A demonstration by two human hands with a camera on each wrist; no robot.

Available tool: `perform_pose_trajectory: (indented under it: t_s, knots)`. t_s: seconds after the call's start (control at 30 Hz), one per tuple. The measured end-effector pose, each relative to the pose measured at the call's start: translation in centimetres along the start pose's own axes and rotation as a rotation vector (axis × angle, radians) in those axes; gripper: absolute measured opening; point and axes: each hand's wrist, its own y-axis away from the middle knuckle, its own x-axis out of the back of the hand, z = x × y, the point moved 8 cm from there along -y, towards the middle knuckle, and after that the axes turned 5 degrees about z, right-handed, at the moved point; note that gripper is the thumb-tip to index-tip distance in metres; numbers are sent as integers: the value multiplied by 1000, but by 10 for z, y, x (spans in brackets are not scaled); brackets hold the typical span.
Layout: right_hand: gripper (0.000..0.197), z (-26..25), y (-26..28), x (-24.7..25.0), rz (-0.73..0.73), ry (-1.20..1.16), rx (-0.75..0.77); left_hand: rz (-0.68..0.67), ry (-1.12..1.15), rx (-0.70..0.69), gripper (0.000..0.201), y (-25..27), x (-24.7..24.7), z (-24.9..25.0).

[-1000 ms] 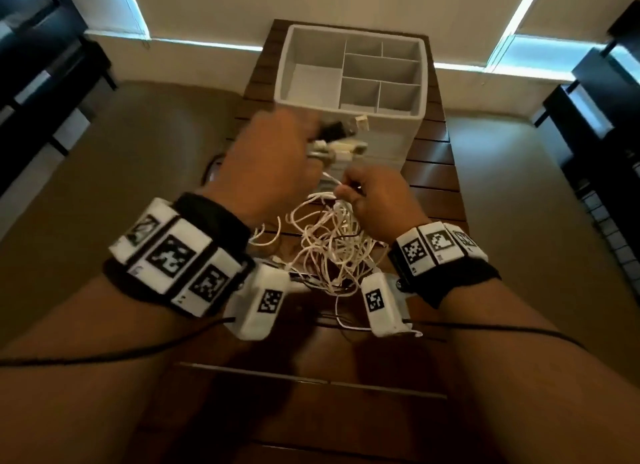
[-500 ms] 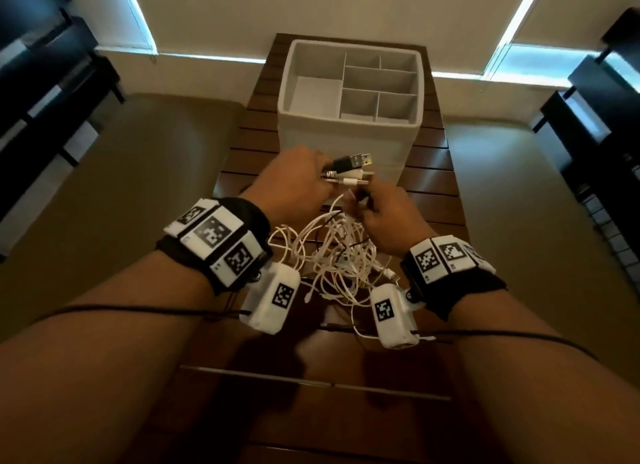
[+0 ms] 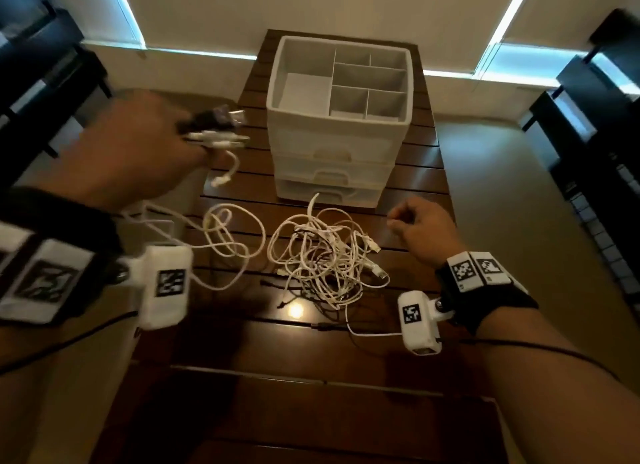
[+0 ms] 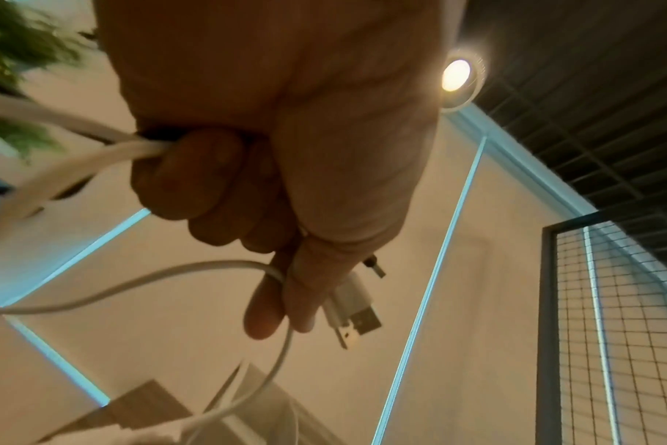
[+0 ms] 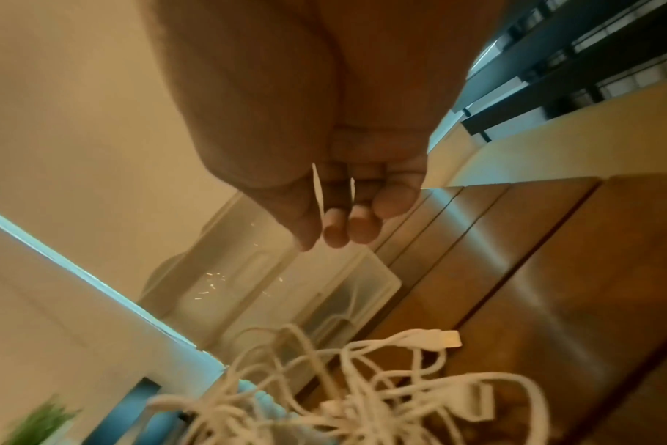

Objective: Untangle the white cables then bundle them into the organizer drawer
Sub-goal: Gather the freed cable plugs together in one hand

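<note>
A tangle of white cables (image 3: 325, 262) (image 5: 362, 391) lies on the dark wooden table (image 3: 311, 411) in front of the white organizer (image 3: 311, 141), whose three drawers are closed. My left hand (image 3: 194, 145) (image 4: 278, 316) is raised to the left of the organizer. It grips a bunch of cable ends, white and black USB plugs (image 3: 218, 131) (image 4: 356, 313) sticking out of the fist. One white cable (image 3: 225, 238) trails from that hand in loose loops beside the tangle. My right hand (image 3: 398, 221) (image 5: 324, 234) hovers right of the tangle, fingers loosely curled, holding nothing.
The organizer's open top tray (image 3: 408, 82) has several bare compartments. Thin black cable ends (image 3: 277, 283) poke out of the tangle. Black shelving (image 3: 595, 134) stands to the right and more (image 3: 45, 65) to the left. The table is narrow, with tan floor on both sides.
My left hand has swung left and up with the plugs, drawing one white cable out of the tangle. My right hand has let go and moved right; the tangle now lies on the table.
</note>
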Motion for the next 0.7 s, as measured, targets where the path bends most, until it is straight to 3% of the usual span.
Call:
perform_pose_trajectory:
  t_s: [0.07,0.1,0.2,0.3,0.43,0.57,0.7]
  knots:
    - [16,23,4,-3,-41,148,-67,42,25,19,57,7,12,-10]
    - [14,34,7,-9,-89,208,-101,21,33,39,53,10,10,-7]
    - [12,49,25,-35,-246,236,-191,-160,17,80,15,26,-33,7]
    - [27,50,40,-61,-306,271,-211,-258,106,124,6,37,-78,12]
    - [18,44,40,-66,-266,415,-167,-299,441,280,14,46,-104,9]
    - [15,48,30,-52,-157,314,-229,-404,672,411,21,51,-123,2]
    - [42,53,35,-76,-292,400,-223,-483,664,402,26,53,-139,5]
